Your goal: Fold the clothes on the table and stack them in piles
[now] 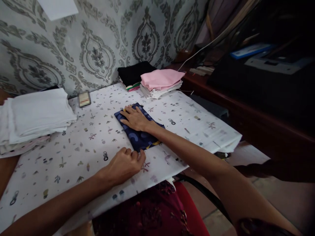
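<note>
At the far left, a stack of white cloths (40, 113) sits on the table (81, 144), which has a white printed cover. Just right of the stack, a small card (84, 99) lies close to the table's back edge, by the patterned wall (98, 49). The printed cover shows between the stack and the middle of the table, giving side room there. The left hand (126, 165) rests near the front edge, its fingers curled in, beside the near corner of the folded blue cloth (137, 141); whether it pinches that corner, I cannot tell. The blue cloth lies in the middle of the table, nearer the front edge than the back. The right hand (135, 118) is flat on it, fingers apart, clamped on nothing. Behind, at the back edge, a black cloth (135, 72) tops one pile, and a pink cloth (162, 78) tops another just beside it. Rightward, the cover shows between the blue cloth and the table's right corner, with dark wooden furniture (246, 108) beyond.
</note>
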Action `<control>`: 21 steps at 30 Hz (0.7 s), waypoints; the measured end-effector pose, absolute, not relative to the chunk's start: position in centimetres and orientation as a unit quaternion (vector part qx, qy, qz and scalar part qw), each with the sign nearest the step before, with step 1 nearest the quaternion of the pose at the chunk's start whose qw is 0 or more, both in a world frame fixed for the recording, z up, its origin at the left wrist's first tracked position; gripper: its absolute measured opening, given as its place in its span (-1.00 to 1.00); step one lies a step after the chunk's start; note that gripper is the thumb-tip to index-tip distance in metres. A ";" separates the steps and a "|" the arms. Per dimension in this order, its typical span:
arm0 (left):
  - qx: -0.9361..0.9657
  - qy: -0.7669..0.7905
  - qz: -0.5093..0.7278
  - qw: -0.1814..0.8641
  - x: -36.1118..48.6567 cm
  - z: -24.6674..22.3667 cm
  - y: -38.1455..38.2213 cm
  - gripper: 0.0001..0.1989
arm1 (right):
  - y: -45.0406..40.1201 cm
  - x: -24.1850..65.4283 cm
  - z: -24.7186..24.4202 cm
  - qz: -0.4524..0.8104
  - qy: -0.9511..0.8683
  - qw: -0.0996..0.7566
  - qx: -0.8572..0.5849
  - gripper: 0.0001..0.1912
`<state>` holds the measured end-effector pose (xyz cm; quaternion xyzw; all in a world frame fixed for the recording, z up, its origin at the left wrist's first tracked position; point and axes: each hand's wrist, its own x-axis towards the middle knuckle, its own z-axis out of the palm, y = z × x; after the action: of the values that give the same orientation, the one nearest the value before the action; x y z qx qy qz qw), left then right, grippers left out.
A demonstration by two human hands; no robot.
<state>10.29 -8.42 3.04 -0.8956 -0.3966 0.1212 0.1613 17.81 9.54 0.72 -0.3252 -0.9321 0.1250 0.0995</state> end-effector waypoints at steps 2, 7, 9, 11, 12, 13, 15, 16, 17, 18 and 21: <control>-0.905 -0.380 0.139 0.134 10.8 3.4 -8.3 -0.69 | 9.8 17.6 0.2 0.150 -0.929 0.080 -0.330 -0.43; -0.899 -0.403 0.137 0.099 11.1 3.8 -8.0 -0.68 | 10.3 17.6 -1.1 0.163 -0.926 0.078 -0.333 -0.39; -0.888 -0.426 0.144 0.096 11.1 3.7 -8.0 -0.66 | 10.4 17.6 -1.3 0.162 -0.927 0.080 -0.329 -0.38; -0.873 -0.455 0.149 0.093 11.2 3.6 -8.1 -0.72 | 10.4 17.6 -1.4 0.162 -0.927 0.080 -0.327 -0.38; -0.867 -0.466 0.148 0.093 11.3 3.6 -8.2 -0.75 | 10.4 17.6 -1.4 0.162 -0.927 0.080 -0.328 -0.38; -0.866 -0.470 0.146 0.094 11.5 3.6 -8.3 -0.76 | 10.4 17.6 -1.4 0.161 -0.927 0.080 -0.329 -0.38; -0.873 -0.455 0.140 0.103 11.8 3.8 -8.5 -0.75 | 10.3 17.6 -1.4 0.160 -0.926 0.081 -0.331 -0.38; -0.879 -0.444 0.138 0.108 12.0 4.0 -8.6 -0.73 | 10.3 17.5 -1.4 0.158 -0.927 0.083 -0.331 -0.38; -0.883 -0.435 0.138 0.111 12.2 4.2 -8.6 -0.70 | 10.3 17.6 -1.4 0.157 -0.927 0.084 -0.331 -0.38; -0.885 -0.430 0.139 0.112 12.3 4.3 -8.6 -0.67 | 10.3 17.6 -1.4 0.155 -0.927 0.085 -0.331 -0.39; -0.885 -0.429 0.148 0.101 12.4 4.3 -8.4 -0.59 | 10.3 17.6 -1.5 0.150 -0.927 0.090 -0.332 -0.40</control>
<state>12.40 -8.42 4.28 -0.8853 -0.4290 0.1484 0.1008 17.58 10.25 -1.51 -0.3323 -0.9268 0.1503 0.0900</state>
